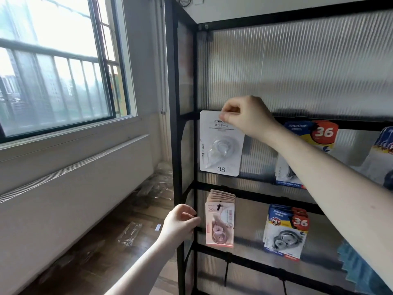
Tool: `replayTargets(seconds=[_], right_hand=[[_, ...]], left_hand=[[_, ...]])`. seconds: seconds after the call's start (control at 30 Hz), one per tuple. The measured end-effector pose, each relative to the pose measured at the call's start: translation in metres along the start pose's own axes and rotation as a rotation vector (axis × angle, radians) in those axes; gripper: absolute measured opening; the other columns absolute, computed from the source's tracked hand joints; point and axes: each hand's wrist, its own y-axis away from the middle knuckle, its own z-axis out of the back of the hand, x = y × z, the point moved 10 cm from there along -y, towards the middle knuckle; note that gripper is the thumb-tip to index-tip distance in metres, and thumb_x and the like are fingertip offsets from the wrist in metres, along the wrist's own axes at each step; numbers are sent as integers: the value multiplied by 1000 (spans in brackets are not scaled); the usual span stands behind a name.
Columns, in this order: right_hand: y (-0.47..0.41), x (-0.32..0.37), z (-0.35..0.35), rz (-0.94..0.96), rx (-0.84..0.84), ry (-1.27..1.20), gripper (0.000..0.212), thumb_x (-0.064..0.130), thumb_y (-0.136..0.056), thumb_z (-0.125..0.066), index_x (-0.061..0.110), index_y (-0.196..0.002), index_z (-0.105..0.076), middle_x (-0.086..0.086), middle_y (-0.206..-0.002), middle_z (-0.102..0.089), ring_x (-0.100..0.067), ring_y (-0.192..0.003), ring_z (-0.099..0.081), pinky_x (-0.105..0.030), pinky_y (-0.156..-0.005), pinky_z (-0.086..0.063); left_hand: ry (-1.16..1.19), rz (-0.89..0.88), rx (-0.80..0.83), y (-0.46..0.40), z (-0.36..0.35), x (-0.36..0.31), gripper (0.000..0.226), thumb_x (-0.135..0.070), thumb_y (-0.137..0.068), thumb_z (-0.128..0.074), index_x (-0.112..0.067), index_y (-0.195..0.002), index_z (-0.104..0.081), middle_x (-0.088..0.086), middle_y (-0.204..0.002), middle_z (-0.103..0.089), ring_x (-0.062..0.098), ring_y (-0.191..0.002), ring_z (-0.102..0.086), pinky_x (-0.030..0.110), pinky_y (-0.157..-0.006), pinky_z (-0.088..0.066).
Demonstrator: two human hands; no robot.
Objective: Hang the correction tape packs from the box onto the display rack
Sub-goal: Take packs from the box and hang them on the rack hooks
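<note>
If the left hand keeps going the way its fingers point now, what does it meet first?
The left hand points right, toward the rack. First in line looks like the black upright of the rack, then the stack of pink correction tape packs just beyond. Depth is unclear, so it may pass in front of the upright.

This looks like a small stationery shop set up in a room of a flat: a black display rack (185, 124) on the right carries hanging correction tape packs (285, 231), while a barred window (57, 67) fills the upper left.
</note>
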Motion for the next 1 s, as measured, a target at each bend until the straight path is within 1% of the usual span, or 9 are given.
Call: replayTargets(seconds=[0.07, 0.13, 0.2, 0.27, 0.33, 0.47, 0.6, 0.77, 1.0], right_hand=[[-8, -3, 2, -13, -39, 31, 9, 21, -83, -66, 13, -83, -70, -2, -83, -69, -19, -86, -63, -36, -80, -49], [-13, -8, -3, -38, -33, 49, 9, 20, -84, -66, 12, -83, -70, -2, -83, -68, -20, -87, -62, -34, -81, -49], [-14, -12, -11, -50, -10, 64, 9, 19, -84, -64, 12, -84, -71, -2, -83, -68, -20, -89, -62, -30, -80, -47], [-13, -13, -17, -55, -4, 66, 11, 18, -86, -63, 12, -87, -71, -2, -87, -69, -20, -91, -62, -29, -81, -46], [-14, -14, -17, -52, -21, 68, 12, 18, -87, -62, 11, -88, -71, -4, -90, -70, -20, -91, -61, -29, -81, -45], [-18, -13, -17, -40, -13, 73, 11, 16, -86, -62, 10, -86, -71, -2, -84, -68, -20, -89, -61, -26, -75, -42], [-22, -12, -15, -32, 6, 87, 10, 15, -84, -64, 10, -86, -72, -5, -85, -70, -19, -85, -62, -29, -78, -45], [-24, -12, -8, -35, 22, 68, 11, 10, -81, -67, 9, -89, -74, -2, -81, -69, -11, -79, -59, -23, -74, -44], [-25, -15, -16, -46, 103, 31, 19, 3, -84, -61, 11, -96, -73, -1, -91, -70, -10, -88, -62, -23, -82, -48]], left_hand=[[-185, -95, -57, -1, 7, -7, 13, -18, -76, -70, -17, -85, -60, -3, -81, -65, 13, -76, -61, 32, -74, -52], [-434, -221, -102, 1, 8, -18, 15, -24, -79, -68, -20, -90, -59, -8, -89, -62, 10, -84, -59, 31, -78, -50], [-649, -336, -114, 5, 4, -26, 19, -30, -83, -63, -22, -98, -56, -9, -99, -58, 11, -94, -55, 31, -83, -47], [-758, -403, -85, 9, -4, -29, 22, -31, -85, -59, -21, -103, -54, -7, -105, -57, 14, -102, -53, 28, -85, -45], [-800, -420, -52, 10, -10, -26, 24, -32, -85, -57, -22, -107, -53, -6, -109, -55, 15, -105, -51, 25, -85, -43], [-843, -433, -17, 8, -16, -21, 27, -33, -87, -55, -22, -111, -51, -6, -113, -52, 14, -109, -48, 22, -85, -41], [-859, -450, -3, 4, -21, -17, 29, -34, -87, -53, -22, -113, -50, -8, -115, -49, 13, -111, -46, 20, -83, -38], [-840, -486, 4, -1, -26, -14, 28, -34, -86, -54, -20, -111, -50, -7, -111, -50, 12, -107, -48, 20, -81, -39], [-814, -518, 35, -5, -35, -17, 26, -35, -87, -56, -23, -110, -53, -9, -111, -51, 11, -107, -48, 18, -81, -37]])
